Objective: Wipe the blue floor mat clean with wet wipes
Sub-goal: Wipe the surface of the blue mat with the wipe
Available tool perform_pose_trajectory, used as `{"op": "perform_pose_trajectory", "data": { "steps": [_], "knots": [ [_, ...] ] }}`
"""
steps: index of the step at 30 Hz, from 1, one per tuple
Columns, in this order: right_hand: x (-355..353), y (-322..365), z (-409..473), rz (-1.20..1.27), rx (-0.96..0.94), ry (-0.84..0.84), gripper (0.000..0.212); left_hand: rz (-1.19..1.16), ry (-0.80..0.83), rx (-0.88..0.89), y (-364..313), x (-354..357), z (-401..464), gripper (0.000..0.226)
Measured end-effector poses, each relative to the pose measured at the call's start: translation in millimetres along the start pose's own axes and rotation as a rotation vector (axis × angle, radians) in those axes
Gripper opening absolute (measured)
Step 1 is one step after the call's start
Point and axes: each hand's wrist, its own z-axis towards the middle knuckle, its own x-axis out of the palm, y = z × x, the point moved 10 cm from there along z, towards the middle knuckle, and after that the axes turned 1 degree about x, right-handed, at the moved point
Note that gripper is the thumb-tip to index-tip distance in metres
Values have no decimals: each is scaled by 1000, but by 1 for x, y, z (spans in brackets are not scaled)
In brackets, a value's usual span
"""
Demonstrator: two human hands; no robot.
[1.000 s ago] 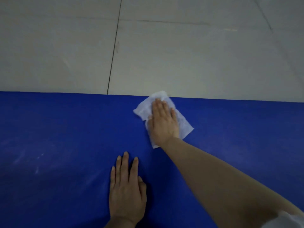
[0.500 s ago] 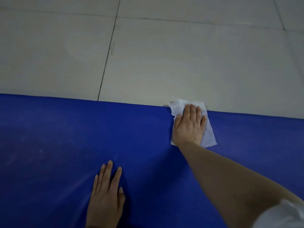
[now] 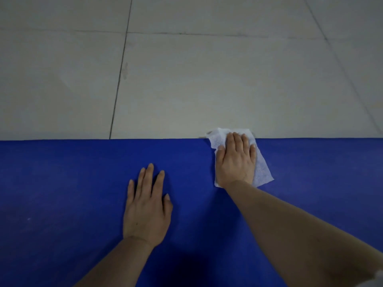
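The floor mat (image 3: 62, 193) lies on the tiled floor (image 3: 207, 83), which extends beyond its far edge. The left hand (image 3: 146, 210) rests flat on the mat. To its right and farther off, the right hand (image 3: 236, 160) lies on the wet wipe (image 3: 262, 172), which overlaps the mat's far edge.

Blue floor mat (image 3: 62, 193) spread flat, white wet wipe (image 3: 261, 168) crumpled at its far edge, overhanging slightly
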Motion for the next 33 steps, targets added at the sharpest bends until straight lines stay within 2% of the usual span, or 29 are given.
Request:
{"op": "perform_pose_trajectory", "data": {
  "steps": [11,18,25,33],
  "knots": [
    [-2,0,0,17,-12,-39,56,-27,-32,36,2,0,-2,59],
    [-4,2,0,19,-20,-56,55,-87,-103,60,1,-7,-9,45],
    [-4,4,0,13,-26,-50,58,9,-100,38,10,-6,-40,55],
    [2,17,-10,-14,66,51,65,7,-87,40,10,-2,-35,56]
  ]
}}
